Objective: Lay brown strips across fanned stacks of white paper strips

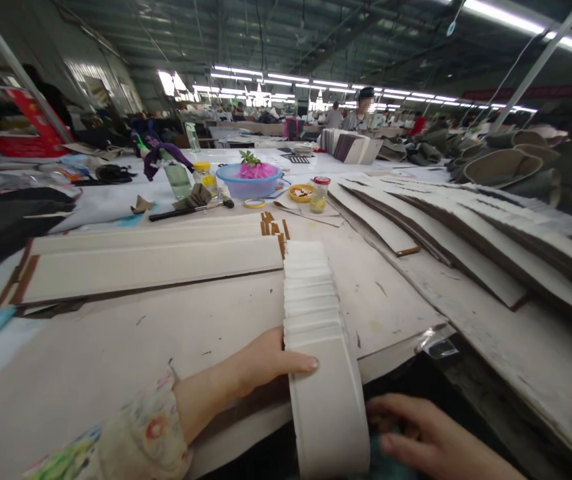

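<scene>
My left hand grips a fanned stack of long white strips, its thumb flat on the top strip and its other fingers hidden beneath. The far ends overlap in steps on the table, while the near end curves down past the table's edge. Close to the stack's right side, my right hand is curled and somewhat blurred. Beside its fingers is a dull blue-green patch, perhaps cloth; what the fingers hold is unclear. To the left lie long white panels with brown ends.
More stacked white panels spread across the right. Behind stand a blue basin, a lidded jar, a yellow dish and a water bottle. A black-handled brush lies left. A person is in the background.
</scene>
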A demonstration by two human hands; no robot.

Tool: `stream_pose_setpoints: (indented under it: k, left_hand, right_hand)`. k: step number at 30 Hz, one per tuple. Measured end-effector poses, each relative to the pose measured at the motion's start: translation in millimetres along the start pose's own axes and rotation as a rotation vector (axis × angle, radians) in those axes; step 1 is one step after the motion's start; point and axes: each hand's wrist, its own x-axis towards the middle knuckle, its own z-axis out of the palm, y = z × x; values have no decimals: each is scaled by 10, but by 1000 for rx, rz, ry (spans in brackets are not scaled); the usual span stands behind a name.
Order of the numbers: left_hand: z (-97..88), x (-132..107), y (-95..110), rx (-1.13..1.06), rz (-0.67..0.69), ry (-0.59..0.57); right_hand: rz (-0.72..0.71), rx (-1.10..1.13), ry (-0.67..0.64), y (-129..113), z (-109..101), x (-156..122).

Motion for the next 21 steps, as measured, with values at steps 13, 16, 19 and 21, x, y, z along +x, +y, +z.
stream_pose_setpoints:
  k: [13, 16, 19, 21]
  left_hand:
    - [-150, 128, 25, 737, 98, 373]
    - [-197, 69, 35, 951, 10, 447]
    - [-191, -3, 62, 1020, -7, 451]
    - [-169, -30, 71, 1004, 8, 442]
  right_hand:
    - [-499, -199, 564, -395, 104, 679]
    - [-492, -235, 537, -375, 104, 700]
    - [-490, -280, 530, -401, 99, 639]
    - [-482, -292, 535, -424, 111, 608]
